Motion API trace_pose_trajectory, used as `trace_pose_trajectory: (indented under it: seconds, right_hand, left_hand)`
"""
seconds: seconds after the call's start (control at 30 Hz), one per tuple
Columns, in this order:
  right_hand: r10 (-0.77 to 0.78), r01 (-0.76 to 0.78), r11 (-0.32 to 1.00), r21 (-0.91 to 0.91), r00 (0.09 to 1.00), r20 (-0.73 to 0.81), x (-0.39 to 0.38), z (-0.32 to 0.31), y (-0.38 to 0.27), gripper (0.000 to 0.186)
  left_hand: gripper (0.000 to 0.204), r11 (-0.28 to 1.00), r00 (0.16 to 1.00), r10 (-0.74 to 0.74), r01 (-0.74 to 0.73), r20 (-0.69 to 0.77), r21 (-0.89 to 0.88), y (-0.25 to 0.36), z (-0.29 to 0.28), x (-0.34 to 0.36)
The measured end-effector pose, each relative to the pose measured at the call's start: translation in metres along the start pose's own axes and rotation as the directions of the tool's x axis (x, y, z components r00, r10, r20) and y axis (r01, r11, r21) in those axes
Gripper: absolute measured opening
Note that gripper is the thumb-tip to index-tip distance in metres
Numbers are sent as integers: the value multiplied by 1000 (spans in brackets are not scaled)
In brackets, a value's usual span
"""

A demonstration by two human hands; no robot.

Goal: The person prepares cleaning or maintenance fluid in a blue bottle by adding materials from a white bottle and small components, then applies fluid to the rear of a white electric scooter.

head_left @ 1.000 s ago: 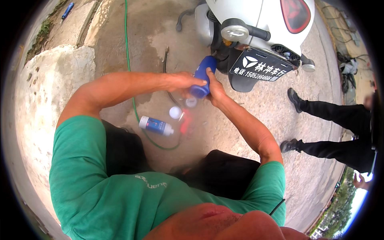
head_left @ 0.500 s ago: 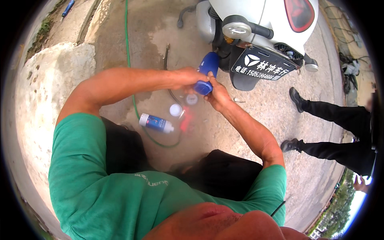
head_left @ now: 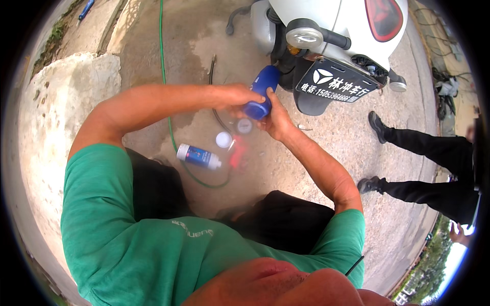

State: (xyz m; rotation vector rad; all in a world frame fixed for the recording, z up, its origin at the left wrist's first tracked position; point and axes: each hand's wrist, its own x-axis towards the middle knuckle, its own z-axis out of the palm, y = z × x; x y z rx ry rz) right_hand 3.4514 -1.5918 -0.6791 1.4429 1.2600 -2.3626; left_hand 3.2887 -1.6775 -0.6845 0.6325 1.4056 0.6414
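Both hands grip a blue plastic bottle (head_left: 266, 81), held tilted with its far end beside the scooter's rear wheel. My left hand (head_left: 242, 97) is closed on its left side, thumb over the near end. From the right, my right hand (head_left: 277, 118) wraps around it, thumb on top and fingers partly hidden beneath. The far end's contact with the wheel cannot be made out. Below the hands lie a white round cap (head_left: 223, 139), a round dial gauge (head_left: 245, 126) with a blurred red part (head_left: 236, 153), and a white bottle with a blue label (head_left: 200, 156).
The white scooter (head_left: 337, 25) stands ahead, its dark plate (head_left: 334, 81) and turn signal (head_left: 304, 37) overhanging near my hands. A green hose (head_left: 163, 61) and black hose (head_left: 211, 71) run along the ground. Another person's black-trousered legs (head_left: 423, 140) are at the right.
The blue bottle has turned slightly in my hands. My right thumb has shifted up along it, and more of its near end shows.
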Motion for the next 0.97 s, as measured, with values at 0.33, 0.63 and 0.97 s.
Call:
trace_pose_trajectory:
  seconds: [0.33, 0.63, 0.97]
  right_hand:
    - [-107, 119, 987, 110, 988, -111, 69, -9, -1, 77]
    - [-123, 143, 984, 103, 975, -183, 62, -13, 9, 82]
    - [-139, 139, 972, 189, 990, -11, 67, -17, 8, 77]
  left_hand:
    - [43, 994, 991, 0, 16, -136, 113, 4, 16, 4]
    - [33, 970, 980, 140, -108, -139, 217, 6, 18, 16]
    - [37, 921, 997, 58, -34, -50, 388, 11, -2, 2]
